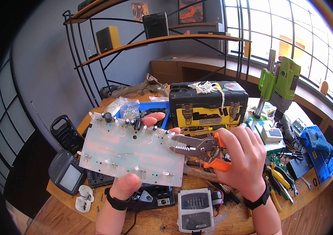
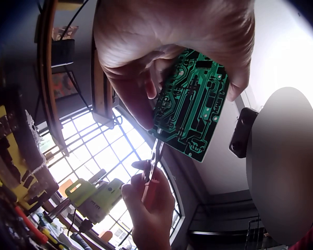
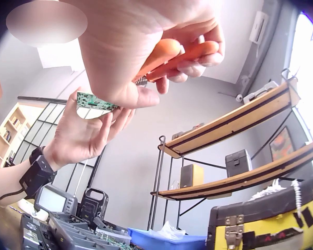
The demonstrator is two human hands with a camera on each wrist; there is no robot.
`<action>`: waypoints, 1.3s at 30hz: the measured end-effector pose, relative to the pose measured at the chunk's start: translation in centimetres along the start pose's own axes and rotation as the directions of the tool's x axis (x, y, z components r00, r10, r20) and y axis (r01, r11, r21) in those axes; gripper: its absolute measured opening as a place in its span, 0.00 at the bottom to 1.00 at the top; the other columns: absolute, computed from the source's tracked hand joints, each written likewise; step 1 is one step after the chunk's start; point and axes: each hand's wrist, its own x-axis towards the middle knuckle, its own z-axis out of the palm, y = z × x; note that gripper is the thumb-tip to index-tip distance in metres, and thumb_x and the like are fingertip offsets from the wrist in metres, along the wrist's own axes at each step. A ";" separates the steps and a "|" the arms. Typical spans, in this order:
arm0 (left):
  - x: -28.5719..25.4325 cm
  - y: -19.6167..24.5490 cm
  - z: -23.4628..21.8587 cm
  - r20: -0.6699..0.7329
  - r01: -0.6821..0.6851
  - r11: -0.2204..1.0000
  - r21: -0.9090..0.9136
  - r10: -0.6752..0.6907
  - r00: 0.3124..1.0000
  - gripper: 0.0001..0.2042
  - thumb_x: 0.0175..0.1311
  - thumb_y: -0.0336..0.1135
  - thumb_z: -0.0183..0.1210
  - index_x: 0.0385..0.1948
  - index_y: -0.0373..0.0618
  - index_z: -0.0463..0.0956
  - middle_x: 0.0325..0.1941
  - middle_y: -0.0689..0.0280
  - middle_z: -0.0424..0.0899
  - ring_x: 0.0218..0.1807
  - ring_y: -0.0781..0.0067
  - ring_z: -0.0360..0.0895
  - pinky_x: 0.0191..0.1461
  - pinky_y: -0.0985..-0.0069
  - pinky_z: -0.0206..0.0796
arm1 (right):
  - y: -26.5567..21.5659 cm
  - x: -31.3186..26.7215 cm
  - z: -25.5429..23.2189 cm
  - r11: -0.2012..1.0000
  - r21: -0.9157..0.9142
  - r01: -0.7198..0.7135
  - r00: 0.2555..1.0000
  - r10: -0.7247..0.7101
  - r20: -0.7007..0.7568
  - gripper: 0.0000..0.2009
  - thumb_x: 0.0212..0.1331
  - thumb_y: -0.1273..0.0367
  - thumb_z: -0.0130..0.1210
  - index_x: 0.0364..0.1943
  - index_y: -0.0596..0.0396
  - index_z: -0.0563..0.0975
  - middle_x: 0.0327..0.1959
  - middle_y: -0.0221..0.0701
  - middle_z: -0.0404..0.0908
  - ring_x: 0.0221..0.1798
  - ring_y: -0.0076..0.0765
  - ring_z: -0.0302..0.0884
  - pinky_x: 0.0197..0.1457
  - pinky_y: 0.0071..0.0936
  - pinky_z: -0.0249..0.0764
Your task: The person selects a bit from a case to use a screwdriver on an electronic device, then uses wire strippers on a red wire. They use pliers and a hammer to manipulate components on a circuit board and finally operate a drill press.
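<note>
1. Your open white case (image 1: 84, 198) sits on the surface (image 1: 150, 222) at the far left. Any small bit springing loose from the board could drop into it and be hard to find.

2. Your left hand (image 1: 125, 187) grips the board (image 1: 96, 145), thumb at the near edge and fingers at the far one. The board is up in the air above the surface with nothing else under it, so a sideways push could twist it out of that grip. Squeezing harder might bend the wire loops (image 1: 114, 168) or the white posts (image 1: 136, 168) along the edges.

3. Beyond the board, the blue tray (image 1: 146, 105) holds loose parts; a dropped piece could get lost among them.

4. The pliers (image 1: 204, 151) have their nose right at the board's right-hand end. If they slip, they could scratch the tracks, crack the corner or nip your left fingers, which reach round the far edge close by. Whether the jaws have hold of anything there, you can't tell from these views.

5. Your right hand (image 1: 244, 161) is wrapped round the orange handles. Too hard a squeeze or a tilted wrist could snap a small part.
</note>
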 end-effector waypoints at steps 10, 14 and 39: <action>0.1 -0.1 -0.2 0.025 0.011 1.000 -0.021 -0.010 1.000 0.55 0.45 0.58 0.79 0.76 0.45 0.57 0.78 0.53 0.58 0.76 0.38 0.65 0.76 0.40 0.64 | -0.2 0.1 -0.1 1.000 0.021 0.001 1.000 -0.001 -0.027 0.23 0.35 0.74 0.66 0.44 0.53 0.81 0.29 0.29 0.74 0.29 0.38 0.75 0.32 0.35 0.73; 0.1 -0.1 0.0 0.015 0.004 1.000 -0.021 -0.004 1.000 0.55 0.45 0.58 0.79 0.76 0.45 0.58 0.78 0.53 0.58 0.76 0.38 0.66 0.76 0.40 0.64 | -0.3 -0.1 -0.2 0.999 0.038 -0.018 1.000 0.018 -0.003 0.23 0.36 0.73 0.67 0.44 0.53 0.82 0.29 0.28 0.76 0.29 0.37 0.77 0.31 0.35 0.75; -0.1 0.0 0.1 0.002 0.004 1.000 -0.012 -0.004 1.000 0.52 0.47 0.58 0.77 0.72 0.41 0.60 0.77 0.52 0.58 0.74 0.38 0.68 0.75 0.41 0.65 | -0.2 -0.7 0.1 0.991 0.106 -0.082 0.995 0.075 0.072 0.17 0.39 0.79 0.64 0.39 0.57 0.80 0.26 0.34 0.76 0.24 0.45 0.77 0.28 0.34 0.72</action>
